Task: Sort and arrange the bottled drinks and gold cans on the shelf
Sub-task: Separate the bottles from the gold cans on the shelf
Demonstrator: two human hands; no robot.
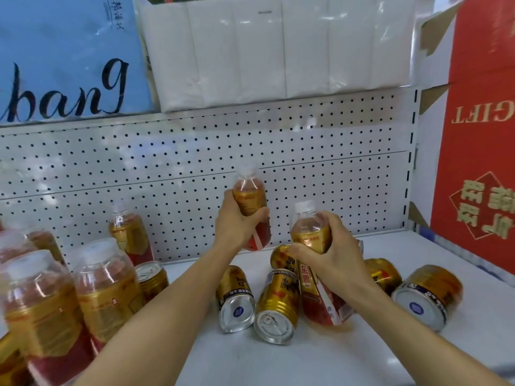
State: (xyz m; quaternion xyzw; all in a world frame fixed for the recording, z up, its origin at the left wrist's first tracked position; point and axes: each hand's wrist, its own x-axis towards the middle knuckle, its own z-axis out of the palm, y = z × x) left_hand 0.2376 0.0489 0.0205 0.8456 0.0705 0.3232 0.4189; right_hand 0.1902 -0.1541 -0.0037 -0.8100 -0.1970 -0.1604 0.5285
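On the left of the shelf [306, 355] a group of bottles [106, 291] already stands upright, with one upright can [152, 280] tucked among them, so the sorting looks partly done and the step in hand seems to be lifting bottles out of the jumble in the middle. The left hand [237, 227] reaches forward with the arm nearly straight, its grip clenched around the waist of a bottle [249, 199] held upright and clear of the shelf, near the pegboard back [167, 168]. The right hand [326, 254] comes in from the lower right, wrist bent, fingers wrapped over the shoulder of a second bottle [315, 263] that tilts with its base low among the fallen cans [276, 307]. Several cans lie on their sides around it, another [429, 296] further right. The next move probably calls for carrying both bottles left to the standing group without knocking it, then righting the cans.
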